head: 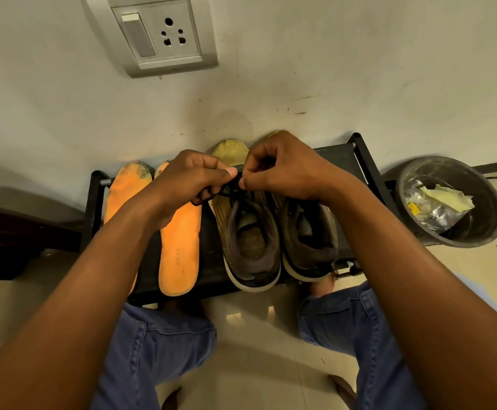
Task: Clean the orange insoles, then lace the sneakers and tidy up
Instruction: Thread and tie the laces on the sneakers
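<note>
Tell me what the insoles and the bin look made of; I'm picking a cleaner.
The insoles look like orange foam with a matte fabric-like top, judging by scuffed, grimy toe ends and a printed logo. The bin looks like dark moulded plastic, dull and dusty, though the material isn't certain.

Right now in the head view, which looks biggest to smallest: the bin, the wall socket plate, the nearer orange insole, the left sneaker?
1. Left sneaker and bin: too alike to rank.
2. Wall socket plate.
3. Nearer orange insole, partly hidden by the arm.

Bare forearms, no sleeves; blue denim jeans [164, 344] with visible seams cover both legs at six o'clock.
</note>
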